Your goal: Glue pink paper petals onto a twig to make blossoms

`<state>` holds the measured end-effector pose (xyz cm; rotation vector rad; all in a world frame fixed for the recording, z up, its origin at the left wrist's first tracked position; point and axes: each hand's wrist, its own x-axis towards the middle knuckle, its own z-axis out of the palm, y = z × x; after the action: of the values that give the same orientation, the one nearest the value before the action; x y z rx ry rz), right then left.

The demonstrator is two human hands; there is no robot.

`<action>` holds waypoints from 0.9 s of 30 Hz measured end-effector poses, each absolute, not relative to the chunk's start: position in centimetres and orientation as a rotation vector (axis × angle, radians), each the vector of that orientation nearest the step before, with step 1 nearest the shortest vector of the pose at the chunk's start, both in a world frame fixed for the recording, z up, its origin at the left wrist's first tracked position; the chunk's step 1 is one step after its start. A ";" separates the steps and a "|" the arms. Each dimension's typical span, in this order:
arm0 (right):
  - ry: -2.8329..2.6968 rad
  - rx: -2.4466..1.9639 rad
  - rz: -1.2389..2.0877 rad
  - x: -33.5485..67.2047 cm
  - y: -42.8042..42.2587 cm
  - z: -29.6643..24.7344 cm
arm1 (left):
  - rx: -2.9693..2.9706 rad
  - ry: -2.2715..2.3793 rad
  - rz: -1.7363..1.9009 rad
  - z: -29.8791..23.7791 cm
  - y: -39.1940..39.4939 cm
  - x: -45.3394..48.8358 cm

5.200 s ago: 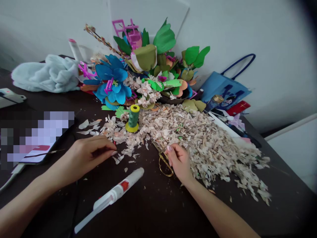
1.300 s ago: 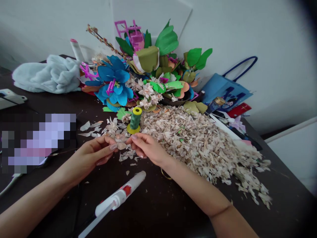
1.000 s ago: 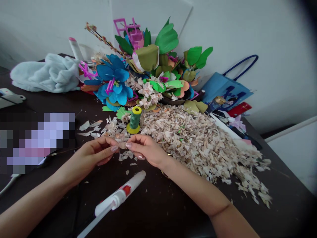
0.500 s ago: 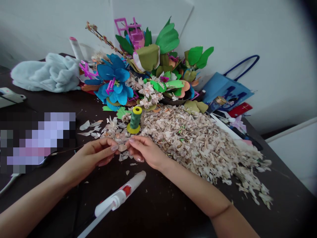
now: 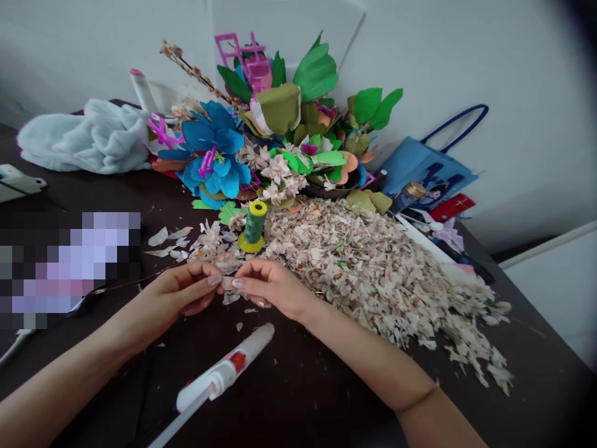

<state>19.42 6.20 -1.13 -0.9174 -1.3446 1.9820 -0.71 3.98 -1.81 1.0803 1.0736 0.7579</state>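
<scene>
Two hands over a dark bench [image 5: 321, 389]. The left hand [image 5: 177, 295] and right hand [image 5: 275, 287] meet at their fingertips, each with fingers drawn together and closed on one small scrap of pale paper [image 5: 227, 284], which is held between them in the air, just above scattered shreds.

Directly beyond the right hand lies a large heap of torn, speckled cream-and-pink paper shreds [image 5: 368, 267], rough and flaky in texture. A thinner scatter of paper shreds [image 5: 208, 246] lies beyond the left hand. One spool of green thread [image 5: 254, 225] with a yellow base stands upright between the two, touching the shreds. One white plastic tube [image 5: 224, 373] with a red band lies on the bench, near the hands and nearer the viewer.

Farther back stands a mass of paper flowers, including one blue flower [image 5: 212, 152] and broad green leaves [image 5: 316, 73]. To its left lies one pale blue fleecy cloth [image 5: 84, 140]; to its right leans one blue paper bag [image 5: 426, 171]. A pixelated patch [image 5: 69, 267] at left hides whatever lies there.
</scene>
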 end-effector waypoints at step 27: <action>-1.333 -0.922 1.966 19.4 6.2 -1.5 | 1.170 1.094 0.618 -1.5 3.9 -0.3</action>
<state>19.36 6.24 -1.45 -0.9218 -1.3331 1.9658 -0.30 3.93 -1.51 1.1704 1.0937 0.6182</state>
